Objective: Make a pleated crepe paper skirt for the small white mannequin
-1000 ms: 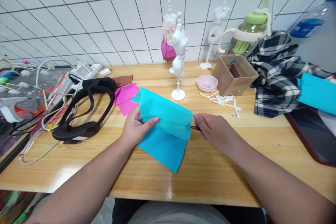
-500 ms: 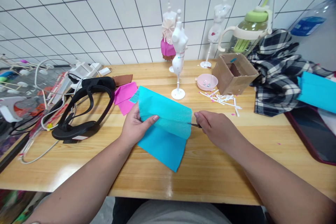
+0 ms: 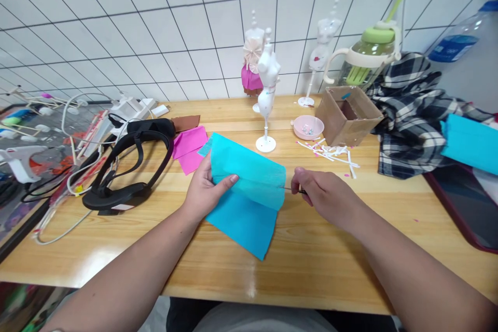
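My left hand (image 3: 208,187) grips the left side of a folded turquoise sheet (image 3: 249,166), thumb on top and the other fingers behind it. The sheet's lower flap hangs down over the wooden table. To the right, my right hand (image 3: 321,192) is closed around a small dark tool with a thin metal tip (image 3: 291,188). That tip reaches the sheet's right edge at the fold. Most of the tool is hidden in the fingers; it looks like scissors. Behind the sheet stands a bare white mannequin (image 3: 267,96).
Pink cloth (image 3: 190,148) and a black headset (image 3: 128,166) lie left. At the back are a dressed mannequin (image 3: 252,62), a pink dish (image 3: 308,127), a cardboard box (image 3: 348,116) and white strips (image 3: 330,151). A phone-like dark device (image 3: 462,207) lies right.
The view has tilted up slightly, so things sit lower in the picture. The fingers of my right hand have shifted on the tool, which shows a little more of its thin tip.
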Demonstrator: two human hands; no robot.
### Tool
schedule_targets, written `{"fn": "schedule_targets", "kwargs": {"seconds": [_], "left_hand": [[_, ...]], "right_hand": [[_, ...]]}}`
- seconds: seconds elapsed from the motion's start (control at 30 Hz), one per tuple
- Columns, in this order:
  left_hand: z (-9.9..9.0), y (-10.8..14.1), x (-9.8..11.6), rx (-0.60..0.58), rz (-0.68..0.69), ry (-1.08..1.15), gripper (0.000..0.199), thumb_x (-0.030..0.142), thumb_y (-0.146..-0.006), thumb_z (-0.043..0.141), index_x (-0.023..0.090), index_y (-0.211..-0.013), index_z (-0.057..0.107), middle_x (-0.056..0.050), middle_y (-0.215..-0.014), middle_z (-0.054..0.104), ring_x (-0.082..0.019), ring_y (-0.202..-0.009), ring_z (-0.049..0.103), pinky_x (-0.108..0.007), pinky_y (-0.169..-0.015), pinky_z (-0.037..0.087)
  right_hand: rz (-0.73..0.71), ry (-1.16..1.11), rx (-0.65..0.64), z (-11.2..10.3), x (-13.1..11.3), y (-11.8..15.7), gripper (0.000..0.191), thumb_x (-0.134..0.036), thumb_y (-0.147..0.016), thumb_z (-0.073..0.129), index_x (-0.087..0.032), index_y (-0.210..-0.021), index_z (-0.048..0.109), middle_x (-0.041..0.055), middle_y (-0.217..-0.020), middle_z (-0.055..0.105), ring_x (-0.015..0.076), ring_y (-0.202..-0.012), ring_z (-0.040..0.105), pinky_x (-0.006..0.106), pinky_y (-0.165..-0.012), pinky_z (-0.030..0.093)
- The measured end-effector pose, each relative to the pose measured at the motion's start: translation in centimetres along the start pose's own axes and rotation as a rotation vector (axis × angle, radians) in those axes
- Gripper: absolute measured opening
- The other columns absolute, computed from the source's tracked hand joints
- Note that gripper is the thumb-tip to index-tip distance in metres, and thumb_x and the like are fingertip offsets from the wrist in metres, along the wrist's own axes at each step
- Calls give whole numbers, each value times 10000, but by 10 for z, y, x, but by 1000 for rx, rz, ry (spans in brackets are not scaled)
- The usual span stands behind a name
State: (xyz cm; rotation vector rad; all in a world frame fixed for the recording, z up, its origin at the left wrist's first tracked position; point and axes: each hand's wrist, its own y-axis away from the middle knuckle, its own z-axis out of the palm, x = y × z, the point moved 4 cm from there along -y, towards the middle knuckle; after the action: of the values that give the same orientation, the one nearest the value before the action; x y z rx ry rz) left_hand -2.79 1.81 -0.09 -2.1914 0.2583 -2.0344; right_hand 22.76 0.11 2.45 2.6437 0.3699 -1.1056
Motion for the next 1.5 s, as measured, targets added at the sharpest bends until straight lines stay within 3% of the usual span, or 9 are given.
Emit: {"fn": "schedule_targets", "kwargs": {"seconds": [0.1, 0.17, 0.27, 0.37, 0.5, 0.6, 0.97, 1.5], "left_hand": [[1, -1, 0, 1, -27, 30, 555, 315, -739, 795, 222, -1223, 540, -71, -1130, 707, -250, -986, 702, -351, -794, 618], [1, -1, 0, -4, -36, 47, 506, 314, -743, 792, 215, -1179, 553, -73, -1125, 709, -249, -981, 704, -349, -790, 619], [0, 0, -1, -14, -46, 54, 480, 304, -746, 792, 214, -1157, 559, -61, -1071, 724, -235, -927, 714, -340, -772, 621], [1, 1, 0, -23, -51, 45, 520, 313, -751, 788, 219, -1201, 548, -61, -1064, 727, -238, -914, 718, -347, -765, 625], [1, 0, 2, -7, -29, 22, 653, 322, -748, 789, 240, -1322, 489, -78, -1173, 697, -270, -1024, 695, -377, -820, 617], [1, 0, 2, -3, -27, 5, 707, 332, -746, 790, 249, -1364, 457, -84, -1195, 689, -284, -1049, 687, -397, -833, 615], [4, 2, 4, 1, -57, 7, 755, 348, -741, 792, 260, -1395, 424, -84, -1181, 693, -282, -1009, 699, -403, -813, 621], [6, 3, 2, -11, -52, 31, 729, 330, -725, 807, 268, -1358, 451, -83, -1207, 677, -278, -1027, 691, -395, -821, 618]], "right_hand": [[-73, -121, -112, -7, -2, 4, 377, -509, -972, 367, -227, -1051, 605, 31, -926, 693, 173, -793, 601, 277, -672, 424], [-96, -143, -169, -12, -1, 5, 294, -436, -962, 423, -230, -1105, 576, 23, -931, 699, 157, -772, 608, 264, -661, 440], [-102, -35, -129, -23, 2, 5, 293, -394, -976, 396, -241, -1056, 632, 6, -839, 705, 137, -686, 606, 252, -626, 423], [-94, 151, -30, -30, 3, 5, 348, -464, -964, 415, -272, -1081, 680, 2, -783, 708, 154, -680, 617, 260, -607, 395], [25, 319, 20, -29, 1, 6, 575, -577, -979, 265, -273, -823, 728, 17, -801, 724, 199, -755, 638, 287, -618, 362], [107, 371, -10, -20, -1, 6, 665, -580, -987, 170, -276, -732, 703, 15, -749, 711, 214, -741, 629, 295, -613, 331], [76, 425, 24, -7, -9, 4, 623, -520, -1005, 168, -266, -729, 666, 5, -750, 719, 218, -719, 632, 295, -593, 264], [60, 378, 28, 0, -12, 5, 592, -537, -1004, 208, -247, -755, 661, 19, -773, 715, 202, -760, 638, 291, -612, 290]]}}
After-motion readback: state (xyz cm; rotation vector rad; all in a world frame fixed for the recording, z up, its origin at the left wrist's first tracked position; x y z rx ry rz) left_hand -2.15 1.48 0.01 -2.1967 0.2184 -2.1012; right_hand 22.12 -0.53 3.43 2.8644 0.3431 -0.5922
